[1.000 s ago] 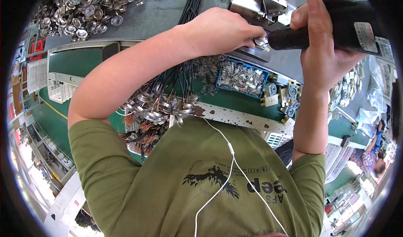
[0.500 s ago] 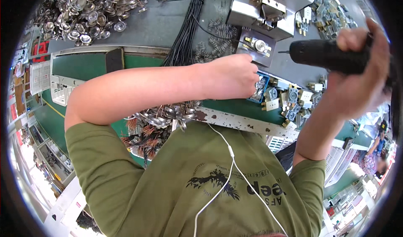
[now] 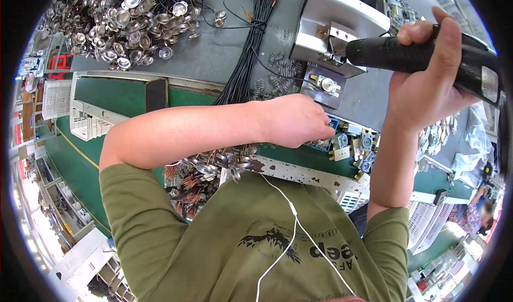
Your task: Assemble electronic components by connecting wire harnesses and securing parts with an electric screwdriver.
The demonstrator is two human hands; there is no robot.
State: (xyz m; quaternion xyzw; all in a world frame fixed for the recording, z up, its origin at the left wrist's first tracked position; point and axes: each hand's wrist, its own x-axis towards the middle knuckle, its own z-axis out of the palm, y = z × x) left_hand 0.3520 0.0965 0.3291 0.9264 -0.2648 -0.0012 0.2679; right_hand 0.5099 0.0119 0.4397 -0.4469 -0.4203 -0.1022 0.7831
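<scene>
At the table's far left, cups: a large loose pile of shiny metal cups (image 3: pixel 125 29) is left spread on the table (image 3: pixel 211 64); much stock appears unused.
Hanging cups: below the table edge, further cups (image 3: pixel 211 165) are gathered among copper-coloured wire ends (image 3: pixel 188 184); whether they are finished cannot be told.
Leads: black wires (image 3: pixel 243 67) are kept in one tied bundle.
Springs: small coils (image 3: pixel 286 67) are scattered beside the leads.
Left hand: the left hand (image 3: pixel 296 121) is held over the blue tray (image 3: pixel 332 124), fingers curled; how tightly its grip is closed, and on what, cannot be told.
Seated part: a round metal part with brass tabs (image 3: pixel 325 84) is set on the metal plate (image 3: pixel 332 101); placing seems done, but full fastening cannot be confirmed.
Fixture: the silver housing (image 3: pixel 342 8) is stood just behind the plate.
Switch parts: several pale blocks with brass terminals (image 3: pixel 341 152) are grouped right of the tray; whether these are done or waiting is not shown.
Driver: the black power driver (image 3: pixel 393 55) is pointed leftward in front of the fixture, not at the seated part; any contact is unclear.
Right hand: the driver's body is wrapped firmly by the right hand (image 3: pixel 435 69), its grip closed around it.
</scene>
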